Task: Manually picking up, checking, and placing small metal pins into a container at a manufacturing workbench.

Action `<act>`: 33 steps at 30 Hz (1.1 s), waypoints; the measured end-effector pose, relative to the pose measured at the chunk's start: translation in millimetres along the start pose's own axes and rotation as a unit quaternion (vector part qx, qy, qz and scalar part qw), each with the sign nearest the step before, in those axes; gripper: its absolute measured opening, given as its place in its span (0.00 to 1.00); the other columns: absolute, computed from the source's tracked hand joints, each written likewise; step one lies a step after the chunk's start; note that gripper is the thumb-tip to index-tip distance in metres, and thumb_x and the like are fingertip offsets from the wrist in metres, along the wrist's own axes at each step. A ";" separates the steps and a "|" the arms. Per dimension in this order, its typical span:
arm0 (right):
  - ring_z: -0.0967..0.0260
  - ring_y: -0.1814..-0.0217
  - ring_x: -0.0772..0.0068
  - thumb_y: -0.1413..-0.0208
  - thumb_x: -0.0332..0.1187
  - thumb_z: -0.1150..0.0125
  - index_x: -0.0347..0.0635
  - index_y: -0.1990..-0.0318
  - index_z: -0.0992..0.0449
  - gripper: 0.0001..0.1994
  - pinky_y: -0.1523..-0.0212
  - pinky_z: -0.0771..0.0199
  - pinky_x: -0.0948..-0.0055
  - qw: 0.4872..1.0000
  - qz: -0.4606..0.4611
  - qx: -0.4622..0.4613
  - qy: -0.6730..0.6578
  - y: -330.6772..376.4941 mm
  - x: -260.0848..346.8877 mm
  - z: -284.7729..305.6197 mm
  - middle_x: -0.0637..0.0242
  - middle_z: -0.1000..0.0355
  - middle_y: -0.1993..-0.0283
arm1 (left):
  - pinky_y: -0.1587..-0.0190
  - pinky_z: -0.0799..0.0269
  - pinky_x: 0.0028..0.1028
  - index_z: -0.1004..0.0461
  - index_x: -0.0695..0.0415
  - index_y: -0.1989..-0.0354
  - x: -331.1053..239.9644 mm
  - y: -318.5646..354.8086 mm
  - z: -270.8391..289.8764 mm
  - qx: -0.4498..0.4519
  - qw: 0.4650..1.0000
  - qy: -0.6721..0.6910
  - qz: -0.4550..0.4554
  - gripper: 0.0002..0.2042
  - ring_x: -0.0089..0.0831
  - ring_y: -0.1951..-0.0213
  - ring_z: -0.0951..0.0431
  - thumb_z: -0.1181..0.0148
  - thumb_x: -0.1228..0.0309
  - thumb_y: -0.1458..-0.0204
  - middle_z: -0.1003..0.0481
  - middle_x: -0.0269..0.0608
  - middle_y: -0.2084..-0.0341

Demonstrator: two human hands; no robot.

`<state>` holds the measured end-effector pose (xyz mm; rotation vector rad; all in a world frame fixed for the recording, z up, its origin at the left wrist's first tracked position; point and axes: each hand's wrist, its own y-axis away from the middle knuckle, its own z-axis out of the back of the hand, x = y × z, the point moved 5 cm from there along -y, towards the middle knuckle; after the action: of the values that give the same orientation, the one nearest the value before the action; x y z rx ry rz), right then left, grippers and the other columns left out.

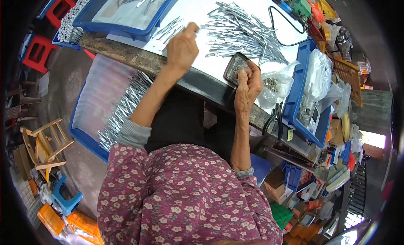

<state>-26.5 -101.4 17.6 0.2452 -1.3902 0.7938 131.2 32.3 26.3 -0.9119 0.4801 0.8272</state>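
Observation:
My left hand [182,50] is raised over the white work surface [201,64], its fingers curled together; whatever they hold, if anything, is too small to make out. It hovers between a small group of thin metal rods [167,32] and a big heap of similar silvery rods [242,32]. At a small dark tray [232,74] of tiny metal parts, my right hand [249,85] has its thumb and fingers closed over the right side. What those fingers pinch is hidden. One rod [263,54] stands out at an angle just beyond them.
A clear bag of small parts [272,85] lies right of my right hand, with dark-handled pliers [274,122] at the table edge. Blue bins [291,102] stand right and back left [145,33]. Below left, another blue bin [86,139] holds more rods. A black cable loop [272,24] lies behind.

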 end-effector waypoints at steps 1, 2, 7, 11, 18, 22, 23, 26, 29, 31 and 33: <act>0.40 0.72 0.83 0.47 0.27 0.49 0.27 0.53 0.36 0.16 0.68 0.38 0.83 1.000 0.007 0.006 0.001 0.3 -0.8 -0.4 0.71 0.36 0.75 | 0.73 0.32 0.42 0.33 0.62 0.67 7.8 -8.8 2.1 -0.021 0.999 -0.040 -0.023 0.06 0.51 0.74 0.26 0.57 0.78 0.53 0.27 0.54 0.77; 0.40 0.72 0.83 0.47 0.27 0.49 0.27 0.53 0.36 0.16 0.68 0.38 0.83 1.000 0.008 0.006 0.000 1.1 -0.5 -1.0 0.71 0.36 0.75 | 0.71 0.31 0.41 0.33 0.62 0.67 15.0 -16.4 1.7 -0.022 0.996 -0.072 -0.037 0.07 0.49 0.72 0.26 0.54 0.81 0.57 0.28 0.55 0.76; 0.38 0.73 0.83 0.48 0.26 0.48 0.28 0.55 0.35 0.14 0.70 0.37 0.83 1.000 0.019 0.013 0.020 4.4 -2.3 2.6 0.71 0.35 0.75 | 0.64 0.33 0.37 0.31 0.63 0.65 35.4 -32.9 -9.3 -0.011 0.974 -0.210 -0.089 0.12 0.45 0.66 0.30 0.47 0.83 0.62 0.31 0.52 0.71; 0.37 0.73 0.82 0.48 0.26 0.48 0.30 0.55 0.35 0.13 0.71 0.36 0.83 0.999 0.017 0.003 0.028 5.3 -7.3 7.7 0.71 0.35 0.75 | 0.63 0.35 0.37 0.29 0.63 0.67 32.7 -33.9 -17.8 -0.018 0.960 -0.252 -0.120 0.10 0.42 0.65 0.32 0.47 0.83 0.62 0.32 0.49 0.71; 0.40 0.74 0.80 0.48 0.25 0.50 0.31 0.54 0.35 0.14 0.73 0.38 0.80 0.995 0.022 -0.001 0.095 5.4 0.3 13.0 0.68 0.36 0.76 | 0.59 0.35 0.34 0.29 0.59 0.70 2.8 -27.3 -52.6 0.052 0.982 -0.059 -0.173 0.06 0.40 0.65 0.32 0.46 0.79 0.59 0.30 0.43 0.72; 0.36 0.76 0.72 0.49 0.24 0.51 0.34 0.59 0.31 0.10 0.74 0.35 0.74 0.989 0.042 -0.005 0.142 4.8 1.4 18.1 0.62 0.32 0.76 | 0.60 0.35 0.32 0.29 0.59 0.71 6.3 -28.5 -71.0 0.099 0.978 -0.090 -0.158 0.05 0.39 0.65 0.32 0.43 0.76 0.58 0.30 0.43 0.73; 0.34 0.75 0.69 0.50 0.23 0.51 0.34 0.60 0.30 0.09 0.73 0.34 0.72 0.986 0.037 -0.002 0.164 3.9 0.5 19.5 0.59 0.31 0.75 | 0.60 0.35 0.33 0.29 0.59 0.71 6.9 -28.3 -71.8 0.084 0.980 -0.091 -0.158 0.04 0.38 0.66 0.32 0.43 0.76 0.58 0.31 0.43 0.73; 0.32 0.70 0.57 0.52 0.23 0.50 0.34 0.65 0.29 0.07 0.69 0.34 0.66 0.970 0.097 -0.007 0.225 1.5 0.7 24.3 0.54 0.31 0.70 | 0.60 0.35 0.34 0.30 0.58 0.71 2.8 -29.1 -76.2 0.109 0.974 -0.125 -0.155 0.04 0.38 0.67 0.31 0.43 0.74 0.57 0.31 0.42 0.74; 0.33 0.69 0.53 0.53 0.22 0.49 0.35 0.68 0.29 0.04 0.68 0.35 0.63 0.957 0.104 0.016 0.272 -0.1 5.3 20.3 0.53 0.33 0.70 | 0.63 0.36 0.35 0.31 0.57 0.71 4.7 -29.2 -78.5 0.109 0.960 -0.170 -0.193 0.05 0.38 0.67 0.31 0.43 0.74 0.57 0.31 0.41 0.75; 0.34 0.70 0.52 0.53 0.22 0.49 0.34 0.71 0.30 0.02 0.70 0.36 0.62 0.943 0.109 0.031 0.313 -0.6 7.1 18.5 0.54 0.34 0.72 | 0.63 0.38 0.35 0.31 0.57 0.71 1.4 -25.3 -77.5 0.105 0.957 -0.187 -0.198 0.05 0.37 0.67 0.31 0.44 0.73 0.56 0.31 0.40 0.74; 0.34 0.70 0.52 0.54 0.21 0.49 0.35 0.71 0.31 0.02 0.70 0.36 0.61 0.944 0.100 0.049 0.312 -1.9 5.6 17.2 0.54 0.34 0.72 | 0.63 0.39 0.35 0.32 0.57 0.71 -3.4 -20.9 -72.7 0.101 0.953 -0.204 -0.202 0.05 0.37 0.67 0.31 0.45 0.73 0.56 0.32 0.40 0.74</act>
<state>-38.9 -111.0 26.9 -0.0760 -0.7824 1.0039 143.8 -37.5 -0.4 -0.5976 0.0105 0.5564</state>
